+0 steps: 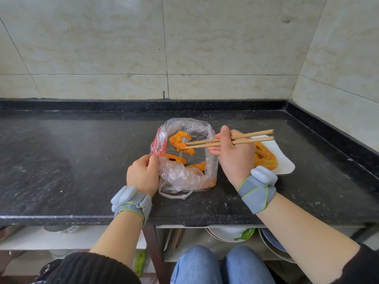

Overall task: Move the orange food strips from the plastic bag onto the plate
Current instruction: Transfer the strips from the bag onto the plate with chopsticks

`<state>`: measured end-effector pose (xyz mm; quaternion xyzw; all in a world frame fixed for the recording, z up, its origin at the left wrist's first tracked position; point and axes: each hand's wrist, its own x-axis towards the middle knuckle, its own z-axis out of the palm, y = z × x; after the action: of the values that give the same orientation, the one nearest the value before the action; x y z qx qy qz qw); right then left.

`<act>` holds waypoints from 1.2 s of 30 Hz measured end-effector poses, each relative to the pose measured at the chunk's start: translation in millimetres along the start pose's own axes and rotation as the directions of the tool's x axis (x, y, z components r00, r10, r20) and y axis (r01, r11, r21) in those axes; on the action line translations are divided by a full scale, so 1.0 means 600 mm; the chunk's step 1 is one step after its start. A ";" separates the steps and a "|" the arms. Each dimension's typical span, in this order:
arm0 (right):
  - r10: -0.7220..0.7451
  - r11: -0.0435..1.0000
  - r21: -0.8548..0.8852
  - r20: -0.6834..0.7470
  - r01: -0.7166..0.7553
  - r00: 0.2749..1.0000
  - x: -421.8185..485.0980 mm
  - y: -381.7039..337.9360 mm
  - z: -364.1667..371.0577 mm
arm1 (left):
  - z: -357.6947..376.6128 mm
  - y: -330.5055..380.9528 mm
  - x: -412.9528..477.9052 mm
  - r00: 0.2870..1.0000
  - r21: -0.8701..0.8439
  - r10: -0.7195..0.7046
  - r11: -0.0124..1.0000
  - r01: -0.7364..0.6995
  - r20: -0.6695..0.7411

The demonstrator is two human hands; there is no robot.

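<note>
A dark stone surface (pixel 82 160) carries everything. Near its middle lies a clear bag (pixel 180 177), its mouth spread wide. Just right of it sits a white plate (pixel 285 162), partly hidden behind the right hand (pixel 235 154), with some orange strips (pixel 266 158) already on it. The left hand (pixel 142 175) pinches the bag's left edge. The right hand grips chopsticks (pixel 215 142), whose tips reach into the bag and close on one strip (pixel 179 142). More strips lie lower in the bag.
</note>
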<state>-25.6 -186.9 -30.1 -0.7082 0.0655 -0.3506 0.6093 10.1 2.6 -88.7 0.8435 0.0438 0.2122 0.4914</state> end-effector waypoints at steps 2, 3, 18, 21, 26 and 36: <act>-0.002 1.000 0.025 -0.005 0.003 1.000 0.002 -0.008 -0.009 | 0.000 0.001 0.001 1.000 0.005 -0.003 1.000 0.003 -0.001; -0.001 0.999 0.038 -0.009 0.002 1.000 0.004 -0.014 -0.013 | 0.000 0.002 0.000 1.000 0.008 -0.001 1.000 0.001 0.000; -0.058 0.998 0.014 -0.158 0.061 0.986 0.043 -0.072 -0.158 | -0.003 0.006 -0.004 1.000 0.029 0.009 1.000 -0.009 0.013; -0.040 0.999 0.010 -0.170 0.043 0.985 0.041 -0.069 -0.173 | -0.003 0.005 -0.003 1.000 0.037 0.014 0.999 -0.014 -0.003; 0.042 0.999 0.004 -0.153 -0.042 0.987 0.034 -0.061 -0.187 | -0.002 0.005 -0.004 1.000 0.042 0.009 0.999 -0.009 -0.006; 0.110 0.990 -0.081 -0.063 -0.115 0.992 0.019 -0.063 -0.189 | -0.002 0.006 -0.005 1.000 0.054 0.003 0.999 -0.002 -0.013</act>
<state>-95.1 -276.2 10.2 -0.7181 0.1377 -0.3332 0.5952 6.3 0.8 -85.9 0.8550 0.0517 0.2169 0.4681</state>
